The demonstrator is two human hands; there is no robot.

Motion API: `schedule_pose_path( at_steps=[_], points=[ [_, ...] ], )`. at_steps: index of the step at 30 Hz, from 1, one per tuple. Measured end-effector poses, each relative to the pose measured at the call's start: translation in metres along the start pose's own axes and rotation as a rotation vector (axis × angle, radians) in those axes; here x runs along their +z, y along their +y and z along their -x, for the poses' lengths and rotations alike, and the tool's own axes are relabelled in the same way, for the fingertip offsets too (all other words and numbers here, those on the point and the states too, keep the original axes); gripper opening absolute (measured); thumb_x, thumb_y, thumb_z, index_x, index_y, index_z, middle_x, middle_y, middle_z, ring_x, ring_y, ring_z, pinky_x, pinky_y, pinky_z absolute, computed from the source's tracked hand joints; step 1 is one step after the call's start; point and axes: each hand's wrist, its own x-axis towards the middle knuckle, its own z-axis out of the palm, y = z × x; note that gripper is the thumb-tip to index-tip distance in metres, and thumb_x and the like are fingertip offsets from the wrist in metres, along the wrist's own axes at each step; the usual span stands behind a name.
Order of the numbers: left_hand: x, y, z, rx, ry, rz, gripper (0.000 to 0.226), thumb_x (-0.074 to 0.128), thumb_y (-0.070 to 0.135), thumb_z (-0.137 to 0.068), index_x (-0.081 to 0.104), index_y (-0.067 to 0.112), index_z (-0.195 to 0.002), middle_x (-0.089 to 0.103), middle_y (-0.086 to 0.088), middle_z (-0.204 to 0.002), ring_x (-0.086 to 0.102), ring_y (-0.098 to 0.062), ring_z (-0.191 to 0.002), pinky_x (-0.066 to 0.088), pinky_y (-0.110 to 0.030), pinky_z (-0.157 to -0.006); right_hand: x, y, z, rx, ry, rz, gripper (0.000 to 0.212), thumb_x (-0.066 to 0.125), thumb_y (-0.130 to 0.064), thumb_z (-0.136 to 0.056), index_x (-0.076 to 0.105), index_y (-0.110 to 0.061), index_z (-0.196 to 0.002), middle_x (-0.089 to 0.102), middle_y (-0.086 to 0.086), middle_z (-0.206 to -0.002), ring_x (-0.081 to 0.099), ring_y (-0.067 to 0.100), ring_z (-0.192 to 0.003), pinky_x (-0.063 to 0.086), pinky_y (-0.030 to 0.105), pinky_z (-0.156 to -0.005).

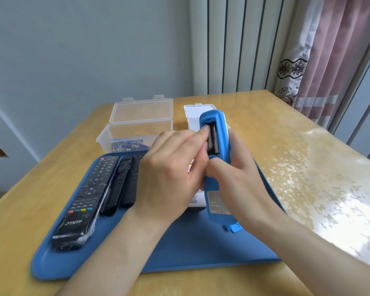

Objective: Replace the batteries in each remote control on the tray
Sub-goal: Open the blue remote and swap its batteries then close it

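Observation:
I hold a blue-cased remote (217,129) back side up above the blue tray (179,248). My right hand (237,178) grips its middle from the right. Its battery compartment (213,142) is uncovered, and the fingertips of my left hand (171,171) press into its upper end; whether they pinch a battery is hidden. A blue battery cover (233,228) lies on the tray under the remote's lower end. On the left of the tray lie a large black remote in plastic wrap (86,201) and two slimmer black remotes (124,182). A white remote (195,199) peeks out under my hands.
Behind the tray stands a clear open box (137,124) with several blue batteries (128,146) in its bottom. A white open box (193,114) stands to its right, partly behind the blue remote. The wooden table (286,146) extends right under a glossy cover.

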Motion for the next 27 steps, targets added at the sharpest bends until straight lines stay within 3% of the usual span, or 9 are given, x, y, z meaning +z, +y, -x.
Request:
schedule_pose_path(
  at_steps=[3, 6, 8, 11, 14, 17, 21, 24, 27],
  points=[
    [0.001, 0.000, 0.003, 0.070, -0.061, -0.100, 0.030, 0.051, 0.004, -0.090, 0.070, 0.002, -0.113, 0.072, -0.006, -0.097, 0.062, -0.030, -0.085, 0.053, -0.039, -0.076, -0.004, -0.002, -0.001, 0.017, 0.041, 0.025, 0.016, 0.041, 0.015, -0.084, 0.038, -0.001, -0.083, 0.035, -0.005, -0.062, 0.033, 0.006, -0.053, 0.037, 0.012, -0.045],
    [-0.004, 0.000, 0.000, -0.004, -0.115, -0.043, 0.033, 0.049, 0.010, -0.089, 0.070, 0.008, -0.115, 0.071, -0.003, -0.101, 0.063, -0.025, -0.090, 0.052, -0.037, -0.079, -0.007, -0.010, -0.002, 0.091, 0.036, -0.024, 0.008, 0.047, -0.001, -0.096, 0.048, 0.000, -0.088, 0.043, 0.000, -0.061, 0.044, 0.005, -0.046, 0.039, 0.011, -0.042],
    [-0.008, 0.004, -0.004, -0.222, -0.154, 0.119, 0.030, 0.051, 0.022, -0.090, 0.067, 0.020, -0.116, 0.069, 0.006, -0.101, 0.064, -0.015, -0.089, 0.053, -0.035, -0.078, -0.010, -0.013, -0.005, 0.199, -0.001, -0.102, 0.019, 0.048, -0.019, -0.101, 0.058, -0.006, -0.093, 0.059, -0.001, -0.057, 0.057, 0.010, -0.044, 0.043, 0.014, -0.042],
    [-0.007, 0.009, -0.013, -0.684, -0.205, 0.542, 0.025, 0.058, 0.036, -0.088, 0.053, 0.038, -0.113, 0.067, 0.011, -0.089, 0.062, -0.011, -0.071, 0.052, -0.032, -0.058, -0.012, -0.015, -0.010, 0.277, -0.081, -0.193, 0.023, 0.045, -0.022, -0.104, 0.058, -0.004, -0.109, 0.066, 0.007, -0.065, 0.065, 0.024, -0.049, 0.051, 0.026, -0.047],
    [-0.008, 0.002, -0.019, -0.920, -0.194, 0.679, 0.014, 0.062, 0.021, -0.093, 0.069, 0.020, -0.105, 0.068, 0.009, -0.072, 0.058, -0.005, -0.059, 0.048, -0.022, -0.060, -0.014, -0.011, -0.012, 0.287, -0.158, -0.057, 0.022, 0.044, -0.018, -0.104, 0.051, -0.003, -0.118, 0.067, 0.012, -0.074, 0.067, 0.034, -0.057, 0.054, 0.032, -0.051],
    [-0.011, -0.007, -0.016, -1.083, -0.317, 0.829, 0.014, 0.065, 0.015, -0.087, 0.076, 0.013, -0.079, 0.064, -0.003, -0.070, 0.052, -0.015, -0.065, 0.047, -0.024, -0.062, -0.017, -0.010, -0.011, 0.298, -0.191, 0.087, 0.018, 0.044, -0.016, -0.102, 0.052, -0.006, -0.113, 0.069, 0.016, -0.079, 0.066, 0.034, -0.057, 0.055, 0.037, -0.057],
    [-0.008, -0.008, -0.013, -1.118, -0.327, 0.881, 0.019, 0.063, 0.020, -0.076, 0.073, 0.004, -0.077, 0.063, -0.019, -0.076, 0.050, -0.025, -0.063, 0.047, -0.032, -0.065, -0.021, -0.010, -0.013, 0.266, -0.262, 0.204, 0.018, 0.040, -0.013, -0.100, 0.052, -0.007, -0.111, 0.072, 0.019, -0.089, 0.066, 0.035, -0.058, 0.054, 0.039, -0.058],
    [-0.004, -0.004, -0.012, -1.047, -0.286, 0.817, 0.018, 0.059, 0.014, -0.084, 0.073, 0.006, -0.076, 0.064, -0.017, -0.073, 0.051, -0.024, -0.063, 0.050, -0.031, -0.064, -0.026, -0.012, -0.016, 0.220, -0.290, 0.267, 0.018, 0.041, -0.013, -0.101, 0.052, -0.007, -0.113, 0.072, 0.017, -0.089, 0.067, 0.036, -0.059, 0.056, 0.042, -0.060],
    [-0.006, -0.005, -0.013, -0.988, -0.388, 0.746, 0.020, 0.061, 0.022, -0.090, 0.076, 0.014, -0.079, 0.072, -0.010, -0.076, 0.061, -0.020, -0.068, 0.053, -0.035, -0.073, -0.035, -0.013, -0.021, 0.179, -0.260, 0.376, 0.017, 0.042, -0.011, -0.101, 0.050, -0.003, -0.113, 0.070, 0.021, -0.093, 0.067, 0.034, -0.056, 0.056, 0.043, -0.059]
  ],
)
